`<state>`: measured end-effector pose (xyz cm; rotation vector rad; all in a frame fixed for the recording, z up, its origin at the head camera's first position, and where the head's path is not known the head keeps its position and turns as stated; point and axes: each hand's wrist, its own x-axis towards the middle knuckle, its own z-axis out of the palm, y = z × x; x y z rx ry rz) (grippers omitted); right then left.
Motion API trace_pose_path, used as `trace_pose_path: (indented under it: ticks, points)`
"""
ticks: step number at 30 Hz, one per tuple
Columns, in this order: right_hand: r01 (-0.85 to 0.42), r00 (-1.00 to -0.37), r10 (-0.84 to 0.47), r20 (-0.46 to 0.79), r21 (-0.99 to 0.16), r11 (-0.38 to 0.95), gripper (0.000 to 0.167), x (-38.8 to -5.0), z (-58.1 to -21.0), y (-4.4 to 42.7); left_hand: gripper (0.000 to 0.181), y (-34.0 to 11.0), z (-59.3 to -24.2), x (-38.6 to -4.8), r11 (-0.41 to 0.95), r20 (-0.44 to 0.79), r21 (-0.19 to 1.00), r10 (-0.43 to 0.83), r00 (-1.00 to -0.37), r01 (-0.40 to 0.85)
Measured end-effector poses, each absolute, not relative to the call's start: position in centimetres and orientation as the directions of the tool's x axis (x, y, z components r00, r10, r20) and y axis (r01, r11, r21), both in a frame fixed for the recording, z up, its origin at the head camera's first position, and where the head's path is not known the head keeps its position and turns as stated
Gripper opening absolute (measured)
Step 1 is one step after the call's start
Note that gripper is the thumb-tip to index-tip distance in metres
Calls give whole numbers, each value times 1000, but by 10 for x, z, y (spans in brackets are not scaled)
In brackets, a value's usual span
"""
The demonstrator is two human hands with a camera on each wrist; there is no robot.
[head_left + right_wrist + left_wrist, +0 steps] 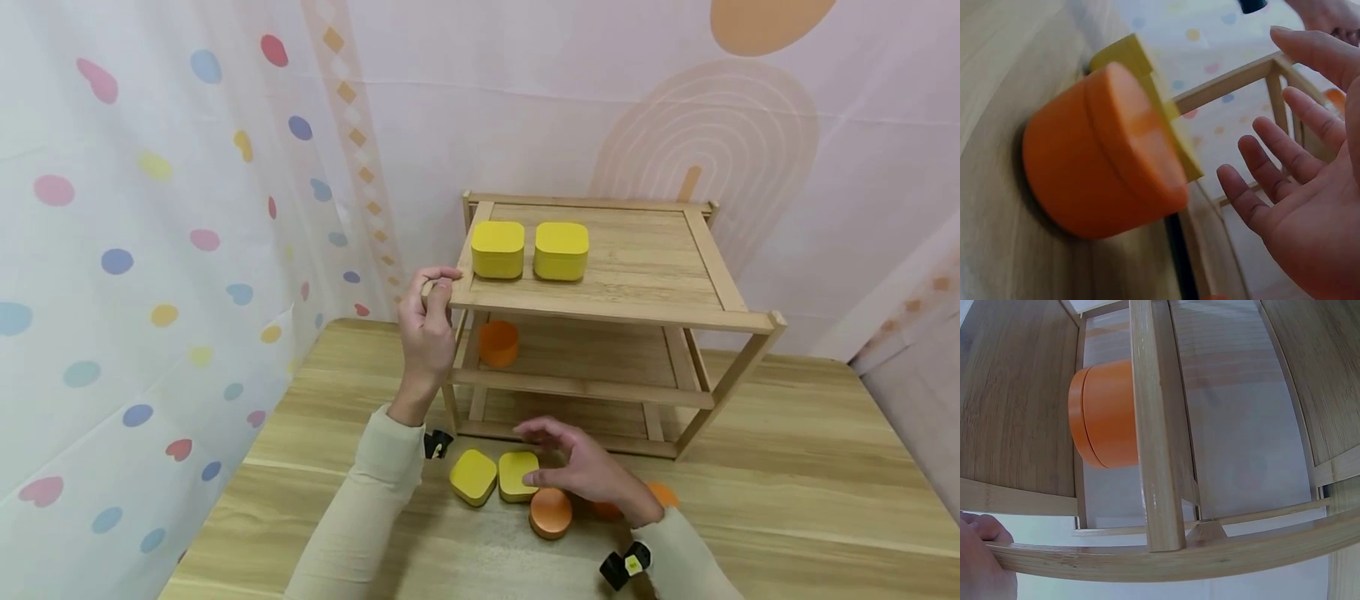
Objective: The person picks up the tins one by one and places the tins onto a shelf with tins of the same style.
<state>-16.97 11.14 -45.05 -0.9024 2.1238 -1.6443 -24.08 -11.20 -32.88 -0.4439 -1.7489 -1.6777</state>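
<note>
My left hand (427, 329) grips the front left corner of the wooden rack's (615, 312) top shelf; part of that hand (985, 556) shows at the rail in the left wrist view. Two yellow boxes (498, 250) (561, 252) stand on the top shelf, and an orange round box (498, 344) is on the middle shelf at the left. My right hand (581, 467) hovers with parted fingers over a yellow box (517, 477) on the table. In the right wrist view the hand (1310, 181) holds nothing, beside an orange round box (1097, 156).
Another yellow box (473, 477) lies on the table to the left. An orange round box (551, 512) sits nearer the front, and more orange pieces (663, 495) are partly hidden by my right wrist. A patterned cloth (187, 250) hangs behind the wooden table (795, 467).
</note>
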Motion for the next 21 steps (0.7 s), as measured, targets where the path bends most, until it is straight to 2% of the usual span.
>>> trace_pose_path:
  ticks: [6, 12, 21]
  points:
    - [-261, -762, -647, 28, -928, 267, 60, -176, -460, 110, 31, -112, -329, -242, 120, 666, 745, -192, -720, 656]
    - [-252, -757, -654, -15, -916, 312, 65, -178, -465, 109, 32, -112, -328, -241, 118, 670, 741, -195, -716, 661]
    - [-246, -743, -663, -91, -884, 397, 63, -178, -468, 103, 31, -112, -329, -241, 108, 670, 741, -195, -716, 663]
